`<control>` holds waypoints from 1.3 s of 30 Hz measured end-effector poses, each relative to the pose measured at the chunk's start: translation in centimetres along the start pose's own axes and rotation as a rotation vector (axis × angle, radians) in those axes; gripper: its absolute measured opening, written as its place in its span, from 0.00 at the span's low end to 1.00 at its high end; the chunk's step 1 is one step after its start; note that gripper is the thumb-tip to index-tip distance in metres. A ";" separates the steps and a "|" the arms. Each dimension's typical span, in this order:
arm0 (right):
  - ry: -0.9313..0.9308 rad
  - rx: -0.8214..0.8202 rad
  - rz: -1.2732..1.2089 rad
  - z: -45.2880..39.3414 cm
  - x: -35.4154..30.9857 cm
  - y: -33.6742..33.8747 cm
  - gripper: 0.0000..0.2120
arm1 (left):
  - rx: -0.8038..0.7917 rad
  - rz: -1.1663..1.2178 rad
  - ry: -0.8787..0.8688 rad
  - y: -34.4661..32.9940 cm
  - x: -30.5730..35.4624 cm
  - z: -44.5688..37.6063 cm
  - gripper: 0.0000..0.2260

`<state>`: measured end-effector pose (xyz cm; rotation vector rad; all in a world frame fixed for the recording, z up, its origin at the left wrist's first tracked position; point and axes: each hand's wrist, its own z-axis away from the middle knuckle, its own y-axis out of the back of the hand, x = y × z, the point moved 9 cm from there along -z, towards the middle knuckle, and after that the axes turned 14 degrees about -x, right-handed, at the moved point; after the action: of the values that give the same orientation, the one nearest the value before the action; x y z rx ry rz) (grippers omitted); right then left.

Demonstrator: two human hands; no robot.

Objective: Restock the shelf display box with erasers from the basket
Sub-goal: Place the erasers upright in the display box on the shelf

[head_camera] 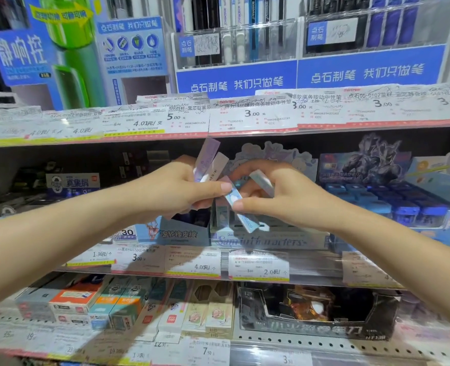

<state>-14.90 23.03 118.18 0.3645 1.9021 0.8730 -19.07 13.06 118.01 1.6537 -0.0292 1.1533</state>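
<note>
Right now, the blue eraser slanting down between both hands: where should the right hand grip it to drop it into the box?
Grip the blue eraser at its upper half, across the narrow faces, from the right. It slants down-right toward the display box, so its lower end stays free. The left hand holds other erasers.

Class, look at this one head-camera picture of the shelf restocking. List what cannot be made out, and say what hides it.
- Basket: not in the head view at all.
- Inside of the display box: covered by both hands.
- Number of erasers held: left hand and right hand overlap them.
- Small print on the price labels: blurred and too small.
</note>
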 end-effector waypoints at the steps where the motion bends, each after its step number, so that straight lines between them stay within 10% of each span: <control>1: 0.010 -0.011 -0.001 -0.1 -0.2 -0.3 0.15 | -0.007 -0.007 -0.001 -0.1 0.1 0.0 0.25; 17: 0.001 0.107 0.205 -0.1 1.4 -0.2 0.11 | -0.030 -0.684 0.015 0.1 -1.6 -0.7 0.16; 39: -0.136 0.049 0.235 -0.4 1.6 0.3 0.13 | -0.097 -0.671 0.025 -0.1 -2.3 -1.0 0.13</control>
<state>-16.05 24.06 117.47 0.6710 1.7804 0.9317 -20.89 12.67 116.35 1.3989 0.4465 0.6436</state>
